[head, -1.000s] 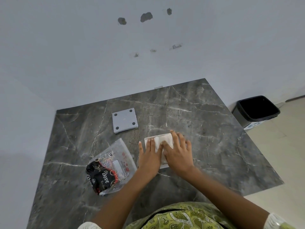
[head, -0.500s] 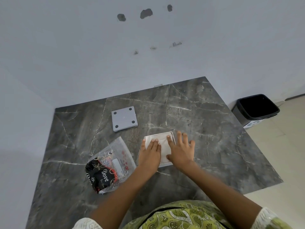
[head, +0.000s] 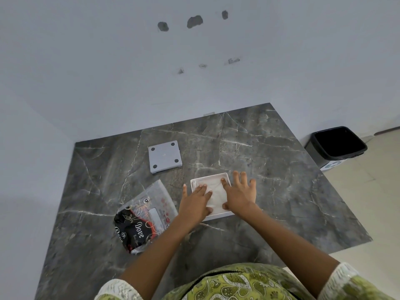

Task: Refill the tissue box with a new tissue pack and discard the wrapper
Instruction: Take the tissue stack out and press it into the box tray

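Both hands, left (head: 195, 201) and right (head: 239, 194), now lie flat with fingers spread further apart than a second ago, pressing the tissues (head: 213, 191) down into the open white tissue box (head: 208, 176) on the desk (head: 270, 169), so the grey lid (head: 165, 156) and the empty wrapper (head: 144, 217) probably come next.

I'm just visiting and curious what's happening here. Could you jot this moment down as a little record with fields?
Surface: dark marble table
Tissue box: white, open, tissues inside
Left hand: flat, pressing on tissues
Right hand: flat, partly on tissues, fingers spread past box rim
Grey panel: lies apart, behind box, four dark pads up
Wrapper: emptied, left of box, on table
Bin: black, on floor, right of table
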